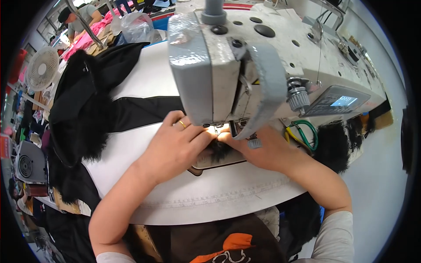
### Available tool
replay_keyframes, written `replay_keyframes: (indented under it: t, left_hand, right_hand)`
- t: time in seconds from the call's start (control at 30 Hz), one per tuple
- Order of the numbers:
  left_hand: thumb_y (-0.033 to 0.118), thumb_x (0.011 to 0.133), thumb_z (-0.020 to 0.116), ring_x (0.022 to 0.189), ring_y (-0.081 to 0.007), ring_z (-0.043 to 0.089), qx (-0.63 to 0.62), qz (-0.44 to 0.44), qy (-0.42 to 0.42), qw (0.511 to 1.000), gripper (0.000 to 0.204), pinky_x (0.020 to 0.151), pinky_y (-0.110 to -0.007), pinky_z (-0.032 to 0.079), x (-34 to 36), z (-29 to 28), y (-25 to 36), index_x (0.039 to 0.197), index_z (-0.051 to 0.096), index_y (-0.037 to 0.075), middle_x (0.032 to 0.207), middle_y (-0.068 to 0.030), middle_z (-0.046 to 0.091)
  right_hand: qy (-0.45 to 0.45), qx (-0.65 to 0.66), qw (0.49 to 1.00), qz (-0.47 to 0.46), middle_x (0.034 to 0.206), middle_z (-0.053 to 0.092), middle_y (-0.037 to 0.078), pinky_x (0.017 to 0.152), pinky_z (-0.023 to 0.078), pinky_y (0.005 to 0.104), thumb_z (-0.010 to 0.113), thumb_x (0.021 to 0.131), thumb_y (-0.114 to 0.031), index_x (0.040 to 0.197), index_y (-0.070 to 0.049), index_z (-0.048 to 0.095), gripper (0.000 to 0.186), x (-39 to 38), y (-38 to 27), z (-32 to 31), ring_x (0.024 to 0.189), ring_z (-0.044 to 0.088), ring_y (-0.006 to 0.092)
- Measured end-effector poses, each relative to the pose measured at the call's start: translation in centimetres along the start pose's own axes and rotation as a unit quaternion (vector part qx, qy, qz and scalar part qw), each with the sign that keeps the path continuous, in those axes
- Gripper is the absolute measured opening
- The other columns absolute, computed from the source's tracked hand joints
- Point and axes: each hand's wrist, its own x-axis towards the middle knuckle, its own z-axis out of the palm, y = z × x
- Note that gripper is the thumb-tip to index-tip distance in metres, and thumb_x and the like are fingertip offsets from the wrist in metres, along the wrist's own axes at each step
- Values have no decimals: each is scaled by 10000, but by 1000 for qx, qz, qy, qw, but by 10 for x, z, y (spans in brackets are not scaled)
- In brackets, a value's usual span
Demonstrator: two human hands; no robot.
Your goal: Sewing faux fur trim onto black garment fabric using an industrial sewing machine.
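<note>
A white and grey sewing machine [193,52] stands in front of me, its lamp lighting the needle area. Just below the needle, black furry fabric [217,151] lies on the machine bed. My left hand [177,142], with a gold ring, pinches this fabric from the left, its fingertips close to the needle. From the other side my right hand [267,149] grips it with thumb and fingers; the machine head covers part of these fingers. A black cloth strip [147,111] runs leftward from behind my left hand to a heap of black fur-trimmed fabric [81,114].
Scissors with green and yellow handles [310,133] lie right of my right hand, near more black fur [332,147]. A printed ruler scale [219,199] follows the white table's front edge. A white fan [42,68] stands at left; a person [81,22] works farther back with pink cloth.
</note>
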Motion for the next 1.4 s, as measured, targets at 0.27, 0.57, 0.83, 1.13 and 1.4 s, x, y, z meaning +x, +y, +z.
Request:
replay_keyframes:
  t: [0.27,0.57,0.83,1.13,1.4]
  left_hand:
    - [133,847,674,956,-198,672,210,72,-107,969,131,1024,-389,479,10,-21,1,964,647,81,878,3,633]
    - [154,861,651,923,-231,640,284,102,-89,949,154,972,-400,500,2,-17,25,975,647,52,860,-50,592]
    - [130,849,701,995,-219,729,269,52,-125,953,238,924,-422,536,-7,-10,33,1066,670,37,992,-94,661]
    - [166,872,648,994,-225,648,279,37,-90,955,253,1034,-417,469,-5,-9,32,1086,647,31,1004,-88,626]
    - [181,863,665,976,-180,636,243,28,-112,963,199,963,-369,458,-2,-9,24,1034,617,91,1021,-62,605]
  right_hand:
    - [19,-39,999,26,1095,693,91,877,550,449,673,911,-184,1099,-93,730,217,0,-9,4,1050,663,296]
    - [61,-183,974,-120,1049,670,12,837,521,371,679,848,-211,904,-115,728,121,-4,-7,-4,1043,634,206]
    - [41,-201,967,-149,1050,664,20,840,517,353,675,809,-214,885,-115,696,127,-8,-3,-4,1078,635,208]
    - [5,-187,975,-124,1038,658,6,809,537,385,696,830,-199,964,-126,725,155,-7,-4,-7,1061,633,236]
    - [16,-197,974,-109,980,662,0,816,568,352,699,762,-238,759,-136,748,113,-3,-3,-5,1074,613,226]
